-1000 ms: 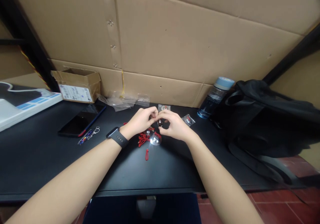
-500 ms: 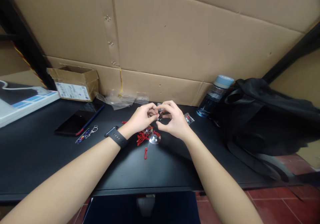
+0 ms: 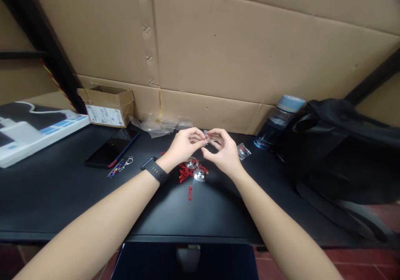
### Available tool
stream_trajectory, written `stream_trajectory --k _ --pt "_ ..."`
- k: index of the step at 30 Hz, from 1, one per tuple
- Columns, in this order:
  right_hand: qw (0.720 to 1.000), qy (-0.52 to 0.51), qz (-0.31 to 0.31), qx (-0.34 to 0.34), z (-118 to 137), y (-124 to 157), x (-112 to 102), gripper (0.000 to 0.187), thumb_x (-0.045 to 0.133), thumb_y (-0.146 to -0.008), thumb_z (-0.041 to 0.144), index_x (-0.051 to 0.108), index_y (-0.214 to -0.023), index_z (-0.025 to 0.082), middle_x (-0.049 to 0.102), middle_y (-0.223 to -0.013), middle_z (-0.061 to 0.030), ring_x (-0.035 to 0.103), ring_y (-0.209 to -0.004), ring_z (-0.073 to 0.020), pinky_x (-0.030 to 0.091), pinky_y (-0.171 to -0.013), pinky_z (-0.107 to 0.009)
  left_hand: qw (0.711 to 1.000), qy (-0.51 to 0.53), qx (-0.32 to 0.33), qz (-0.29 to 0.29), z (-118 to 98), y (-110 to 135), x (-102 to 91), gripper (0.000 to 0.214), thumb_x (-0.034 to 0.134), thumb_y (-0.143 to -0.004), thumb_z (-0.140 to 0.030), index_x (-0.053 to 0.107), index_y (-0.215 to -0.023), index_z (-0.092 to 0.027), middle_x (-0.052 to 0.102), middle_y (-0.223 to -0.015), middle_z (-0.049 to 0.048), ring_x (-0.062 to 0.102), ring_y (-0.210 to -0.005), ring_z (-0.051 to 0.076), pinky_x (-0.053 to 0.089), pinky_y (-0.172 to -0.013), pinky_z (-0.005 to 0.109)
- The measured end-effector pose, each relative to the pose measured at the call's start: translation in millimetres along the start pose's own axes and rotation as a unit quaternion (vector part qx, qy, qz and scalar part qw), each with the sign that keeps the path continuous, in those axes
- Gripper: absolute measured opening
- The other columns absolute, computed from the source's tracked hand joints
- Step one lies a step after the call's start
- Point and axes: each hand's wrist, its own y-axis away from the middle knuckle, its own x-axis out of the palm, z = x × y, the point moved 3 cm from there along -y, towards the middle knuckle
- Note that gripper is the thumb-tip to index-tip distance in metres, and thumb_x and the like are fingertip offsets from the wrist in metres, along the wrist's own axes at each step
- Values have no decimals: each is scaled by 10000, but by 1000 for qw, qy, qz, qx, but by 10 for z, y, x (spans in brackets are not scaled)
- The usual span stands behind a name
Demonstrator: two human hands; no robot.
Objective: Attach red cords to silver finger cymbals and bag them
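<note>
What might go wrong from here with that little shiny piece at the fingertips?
The small shiny piece, at the left hand's fingertips, might slip and drop among the red cords and metal discs. The right hand's fingers, curled close by, could knock it. A forearm might also brush the loose red loop nearer the table edge.

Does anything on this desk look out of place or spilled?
Nothing looks spilled. One red loop lies alone, nearer the desk's front edge than the heap of red cords and shiny metal discs, so it looks like a stray, though perhaps placed deliberately.
</note>
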Motion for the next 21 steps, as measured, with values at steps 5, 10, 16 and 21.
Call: stream_trajectory --k 5,10,16,21 --pt "997 -57 -35 30 -46 -13 26 442 809 -703 227 484 -1002 246 590 -1095 -35 670 -1131 -214 565 -1070 -424 1000 19 -9 -2 -17 -12 -3 184 804 -759 -219 698 -885 -139 763 -896 80 738 -822 177 604 -821 320" --pt "996 -78 -35 29 -57 -31 37 440 830 -674 195 515 -979 232 600 -1036 -17 686 -1041 -192 574 -1052 -410 1000 12 11 2 -12 -6 0 205 756 -806 -197 682 -991 -152 751 -925 69 736 -814 164 595 -788 295" --pt "998 -56 -28 17 -25 -36 11 401 829 -685 215 570 -991 226 639 -1042 -23 702 -1024 -199 581 -1046 -417 1000 -5 24 -2 23 17 13 305 701 -857 -183 562 -1126 -211 734 -902 31 735 -862 160 567 -802 283" --pt "997 -64 -13 34 -46 -35 -15 345 828 -712 231 609 -979 220 696 -1089 -45 732 -1049 -227 596 -1032 -433 999 -23 23 0 46 20 7 287 674 -878 -201 534 -1127 -230 737 -911 24 731 -877 164 537 -786 272"
